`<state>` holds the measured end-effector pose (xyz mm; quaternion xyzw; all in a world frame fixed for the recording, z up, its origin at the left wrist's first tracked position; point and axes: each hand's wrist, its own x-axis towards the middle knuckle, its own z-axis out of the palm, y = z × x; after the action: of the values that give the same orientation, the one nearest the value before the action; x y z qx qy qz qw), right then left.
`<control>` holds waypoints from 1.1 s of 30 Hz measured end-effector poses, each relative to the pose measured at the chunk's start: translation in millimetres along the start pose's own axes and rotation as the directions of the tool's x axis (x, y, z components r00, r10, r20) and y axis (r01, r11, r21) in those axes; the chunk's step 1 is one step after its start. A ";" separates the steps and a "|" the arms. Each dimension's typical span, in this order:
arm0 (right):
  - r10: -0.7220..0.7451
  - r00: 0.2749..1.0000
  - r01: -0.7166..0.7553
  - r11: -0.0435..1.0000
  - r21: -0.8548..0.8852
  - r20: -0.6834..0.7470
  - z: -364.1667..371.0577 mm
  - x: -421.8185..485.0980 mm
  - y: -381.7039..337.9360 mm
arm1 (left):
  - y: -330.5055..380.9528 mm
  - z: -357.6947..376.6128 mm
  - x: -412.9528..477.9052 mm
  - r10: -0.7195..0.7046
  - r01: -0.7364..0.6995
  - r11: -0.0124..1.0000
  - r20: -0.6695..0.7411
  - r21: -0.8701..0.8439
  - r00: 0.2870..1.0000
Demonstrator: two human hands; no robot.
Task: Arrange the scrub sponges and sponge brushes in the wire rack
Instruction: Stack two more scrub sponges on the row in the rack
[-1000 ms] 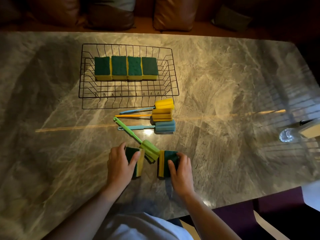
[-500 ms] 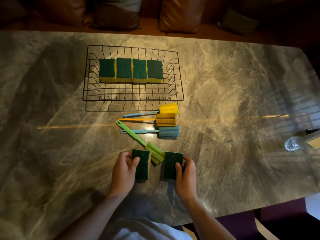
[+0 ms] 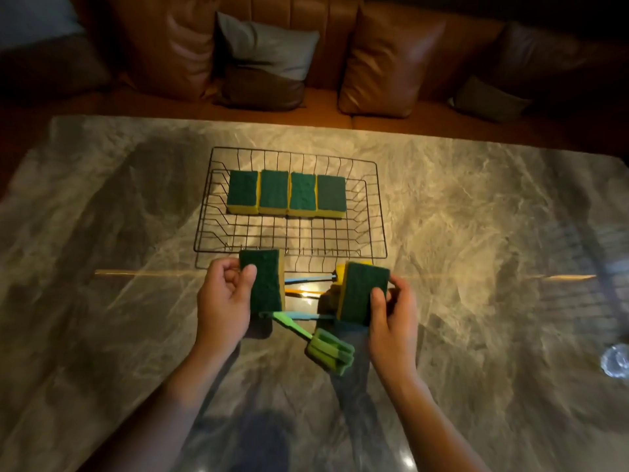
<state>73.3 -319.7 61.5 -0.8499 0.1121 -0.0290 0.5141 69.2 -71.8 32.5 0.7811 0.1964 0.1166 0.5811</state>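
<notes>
Here, left hand [image 3: 223, 301] & right hand [image 3: 394, 311] each grasp a scrub sponge [image 3: 263, 284] [image 3: 362, 292], long axes toward table's far edge, just short of wire rack [image 3: 204, 233], its near half free.

The tabletop [image 3: 476, 233] is grey veined marble with a glossy surface. A black wire rack [image 3: 204, 233] rests on it toward the far edge. Just in front of the rack, sponge brushes lie on the surface: a green brush [image 3: 326, 349] set diagonally, and blue [image 3: 306, 278] and orange [image 3: 299, 291] handles partly hidden. A clear glass object [image 3: 616, 361] sits at the right edge
</notes>
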 end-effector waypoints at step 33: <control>-0.041 0.958 0.080 0.989 -0.127 0.285 232.5 220.6 -47.1 | -41.6 26.1 248.9 0.214 -0.225 0.730 0.096 0.645 0.972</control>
<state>333.9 -145.6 -20.8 -0.8816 0.0137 0.0842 0.4642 295.7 26.0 -26.5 0.9526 0.1266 0.1029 0.2566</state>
